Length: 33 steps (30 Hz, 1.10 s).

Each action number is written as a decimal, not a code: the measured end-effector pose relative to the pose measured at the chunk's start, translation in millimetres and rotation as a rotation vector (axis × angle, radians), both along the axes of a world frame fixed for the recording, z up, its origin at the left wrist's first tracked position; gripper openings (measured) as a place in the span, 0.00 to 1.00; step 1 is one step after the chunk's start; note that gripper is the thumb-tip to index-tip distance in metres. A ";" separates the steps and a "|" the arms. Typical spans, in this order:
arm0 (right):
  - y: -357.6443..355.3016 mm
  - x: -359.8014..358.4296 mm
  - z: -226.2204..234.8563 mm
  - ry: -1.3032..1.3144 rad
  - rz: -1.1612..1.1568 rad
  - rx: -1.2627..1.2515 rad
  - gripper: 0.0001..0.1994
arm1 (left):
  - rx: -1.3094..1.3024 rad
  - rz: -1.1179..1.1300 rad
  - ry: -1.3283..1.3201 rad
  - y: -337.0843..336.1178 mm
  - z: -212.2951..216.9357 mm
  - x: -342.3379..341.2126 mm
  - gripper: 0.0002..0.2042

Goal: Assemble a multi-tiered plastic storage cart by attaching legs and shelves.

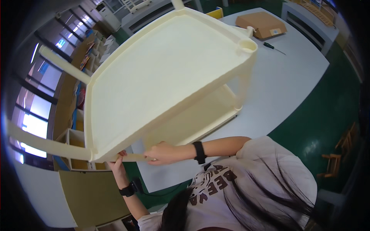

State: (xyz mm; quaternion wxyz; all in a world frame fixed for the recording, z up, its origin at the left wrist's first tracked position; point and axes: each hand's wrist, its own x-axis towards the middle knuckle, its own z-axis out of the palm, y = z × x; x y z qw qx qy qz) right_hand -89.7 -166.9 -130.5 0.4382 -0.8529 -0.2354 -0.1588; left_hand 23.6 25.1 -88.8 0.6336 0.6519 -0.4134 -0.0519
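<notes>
A cream plastic shelf unit (165,73) stands tilted on the table, its wide rimmed upper tray toward me. A lower tray (192,115) shows beneath it. Near the upper tray's front left corner, a cream tube-shaped post (135,157) runs under the edge. My right hand (165,153) is closed round the end of this post nearer the lower tray. Up against the corner, my left hand (117,163) has its fingers curled on the post's other end; the tray rim partly hides them. At the right corner is an open round socket (247,46).
On the white table (296,77) lie a brown cardboard box (262,24) and a screwdriver (273,47) with a dark handle. Two cream legs, one of them an upper post (63,64), stick out to the left. Shelving (75,140) and a cabinet (96,196) stand at the left.
</notes>
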 end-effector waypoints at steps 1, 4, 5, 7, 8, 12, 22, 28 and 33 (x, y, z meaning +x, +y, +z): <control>-9.0 -11.0 6.3 0.009 -0.015 0.004 0.11 | -0.030 0.190 0.114 -14.7 1.1 -11.3 0.10; -38.6 -51.5 29.8 -0.120 0.085 0.077 0.08 | -0.195 0.114 0.298 -17.3 -8.1 -2.0 0.08; -49.5 -68.3 40.5 -0.098 0.084 0.102 0.07 | -0.211 0.203 0.280 -30.7 -2.8 -7.6 0.06; -69.4 -95.4 41.1 -0.073 0.073 0.132 0.06 | -0.188 0.215 0.254 -34.6 0.1 -1.1 0.06; -78.2 -108.2 38.3 -0.087 0.028 0.089 0.06 | -0.173 0.238 0.215 -37.0 2.0 0.9 0.06; -125.5 -160.8 57.4 -0.188 -0.185 -0.013 0.04 | -0.192 0.210 0.228 -33.3 -0.2 10.0 0.04; -321.2 -193.4 74.7 0.193 -0.868 0.154 0.08 | -0.250 0.320 0.242 -43.9 2.1 1.5 0.04; -362.8 -86.3 -11.2 0.142 -0.684 0.033 0.08 | -0.242 0.327 0.284 -27.6 2.5 2.8 0.04; -388.0 4.9 -129.1 0.159 -0.864 -0.165 0.09 | -0.212 0.291 0.313 -37.1 5.3 3.2 0.06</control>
